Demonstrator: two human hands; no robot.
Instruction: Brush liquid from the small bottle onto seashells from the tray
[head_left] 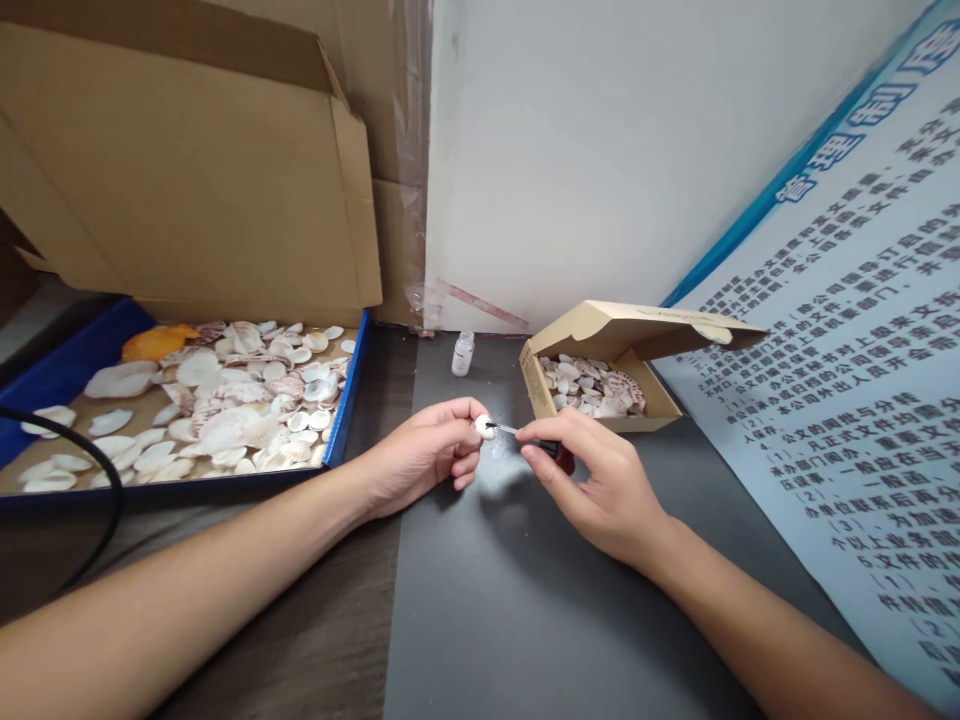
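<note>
Pinched between the thumb and fingers of my left hand (442,443) is a small white seashell (486,427). My right hand (596,478) is closed on a small brush (550,447) with a black handle and a thin, pale stem. The brush tip meets the face of the shell, where a dark mark shows. Beyond my hands, a small white bottle (463,355) stands upright without a cap; its label is too small to read. Fine white specks lie on the dark grey mat (465,600) below the shell.
To the left, a large blue-edged cardboard box (358,385) holds several shells, its lid raised. A smaller open carton (541,385) with shells stands at the right. A black cable (112,510) curves in from the left edge. A white panel (600,150) rises behind.
</note>
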